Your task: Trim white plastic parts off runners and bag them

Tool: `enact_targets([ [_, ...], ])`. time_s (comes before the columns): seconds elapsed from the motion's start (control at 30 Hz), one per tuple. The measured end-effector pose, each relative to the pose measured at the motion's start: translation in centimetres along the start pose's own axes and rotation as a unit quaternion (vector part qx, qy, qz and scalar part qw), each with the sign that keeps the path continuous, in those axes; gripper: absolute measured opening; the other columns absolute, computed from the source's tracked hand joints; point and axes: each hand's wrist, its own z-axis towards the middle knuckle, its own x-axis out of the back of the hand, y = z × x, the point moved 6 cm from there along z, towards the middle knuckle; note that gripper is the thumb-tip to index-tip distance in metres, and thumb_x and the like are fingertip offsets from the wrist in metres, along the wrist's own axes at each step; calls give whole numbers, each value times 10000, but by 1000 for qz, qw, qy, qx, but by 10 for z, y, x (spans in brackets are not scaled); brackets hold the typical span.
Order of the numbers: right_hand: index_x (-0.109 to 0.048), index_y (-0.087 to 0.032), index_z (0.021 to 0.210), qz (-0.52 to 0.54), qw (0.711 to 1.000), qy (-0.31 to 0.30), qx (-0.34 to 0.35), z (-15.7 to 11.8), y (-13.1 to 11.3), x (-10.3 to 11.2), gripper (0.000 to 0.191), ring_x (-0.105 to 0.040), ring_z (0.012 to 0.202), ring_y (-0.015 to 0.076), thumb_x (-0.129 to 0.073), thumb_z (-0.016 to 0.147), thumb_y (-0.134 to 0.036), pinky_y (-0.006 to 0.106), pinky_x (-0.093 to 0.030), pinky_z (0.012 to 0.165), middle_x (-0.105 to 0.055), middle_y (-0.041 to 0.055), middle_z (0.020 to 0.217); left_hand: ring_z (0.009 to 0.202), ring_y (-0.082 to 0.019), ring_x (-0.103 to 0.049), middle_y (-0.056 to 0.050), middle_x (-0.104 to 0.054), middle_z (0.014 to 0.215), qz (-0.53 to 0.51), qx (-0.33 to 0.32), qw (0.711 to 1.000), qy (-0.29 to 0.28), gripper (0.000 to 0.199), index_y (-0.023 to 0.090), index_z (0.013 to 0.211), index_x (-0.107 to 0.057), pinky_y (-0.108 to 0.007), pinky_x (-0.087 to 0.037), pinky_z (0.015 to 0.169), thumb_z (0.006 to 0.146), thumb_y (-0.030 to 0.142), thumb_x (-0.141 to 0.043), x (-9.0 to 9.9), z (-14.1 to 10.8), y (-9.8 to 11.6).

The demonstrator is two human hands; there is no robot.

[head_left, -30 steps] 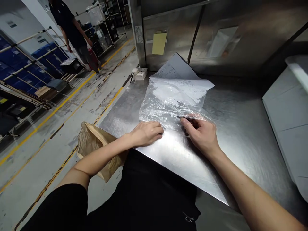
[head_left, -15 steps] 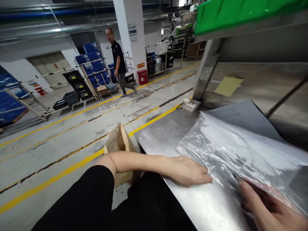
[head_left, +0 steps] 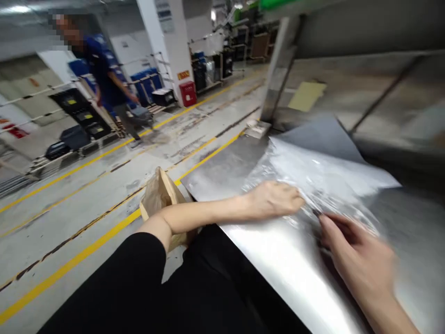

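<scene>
Clear plastic film (head_left: 323,195), crinkled and shiny, is spread over white sheets (head_left: 299,162) on a metal worktop (head_left: 264,246). My left hand (head_left: 274,199) reaches across from the left with its fingers curled closed at the near edge of the film. Just to the right, my right hand (head_left: 358,250) is closed in a pinch between thumb and fingers. A small dark tip (head_left: 316,212) pokes out of that pinch, too blurred to name. Part of the film lies against the right fingers.
An open brown paper bag (head_left: 163,190) stands beside the worktop's left edge. A metal panel with a yellow paper (head_left: 307,96) rises behind. A person (head_left: 107,79) walks along the yellow-lined aisle, near racks with black bins (head_left: 83,113). A red box (head_left: 188,93) stands by the pillar.
My right hand has moved up and left, nearer my left hand. The view has shifted, and the walking person appears farther left and larger.
</scene>
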Motion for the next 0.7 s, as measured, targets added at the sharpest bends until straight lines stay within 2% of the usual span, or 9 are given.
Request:
enact_targets([
  [0.03, -803, -280, 1079, -6, 997, 37, -61, 0, -3, 4, 292, -696, 548, 328, -719, 1018, -553, 456, -529, 567, -736, 67, 673, 952, -257, -738, -140, -750, 1002, -15, 0, 1000, 0, 349, 135, 1109, -774, -358, -541, 733, 1144, 111, -427, -1, -1, 2],
  [0.07, -811, -238, 1049, -5, 995, 52, -85, 0, -7, 5, 361, -699, 583, 309, -716, 992, -582, 444, -541, 608, -742, 66, 695, 920, -250, -735, -129, -746, 964, -32, 0, 999, 4, 327, 135, 1089, -771, -352, -533, 718, 1140, 125, -448, -3, -5, 5],
  [0.2, -807, -187, 915, -6, 992, 57, -109, 4, -12, 4, 438, -675, 681, 248, -675, 997, -597, 368, -508, 664, -742, 60, 731, 760, -198, -697, -71, -745, 910, -107, 9, 994, 6, 292, 174, 1149, -768, -308, -435, 584, 1067, 100, -498, -8, -30, 13],
  [0.3, -805, -177, 891, 11, 991, 59, -116, 3, -12, 3, 426, -663, 681, 231, -687, 1003, -571, 342, -494, 652, -719, 51, 704, 772, -178, -719, -46, -789, 968, -178, 31, 984, 5, 320, 202, 1237, -760, -289, -427, 589, 1076, 111, -499, -12, -39, 11],
  [0.47, -805, -170, 902, 17, 991, 59, -117, 2, -13, 4, 426, -622, 617, 207, -696, 1003, -569, 329, -480, 619, -683, 33, 658, 834, -184, -751, -57, -822, 1015, -217, 77, 973, -10, 271, 193, 1250, -721, -278, -454, 651, 1157, 231, -469, -18, -25, 2],
  [0.57, -806, -166, 918, 20, 991, 58, -118, 2, -13, 4, 424, -609, 604, 199, -693, 1005, -566, 319, -470, 601, -666, 24, 645, 792, -188, -733, -57, -818, 997, -204, 89, 975, -14, 258, 192, 1231, -679, -274, -411, 633, 1170, 272, -441, -18, -17, -2],
  [0.7, -815, -156, 959, 35, 990, 49, -125, 1, -12, 3, 429, -596, 615, 186, -684, 1011, -561, 305, -467, 594, -677, 28, 690, 693, -180, -694, -30, -790, 893, -214, 110, 970, -8, 234, 191, 1305, -614, -275, -387, 617, 1139, 260, -465, -16, -16, -4],
])
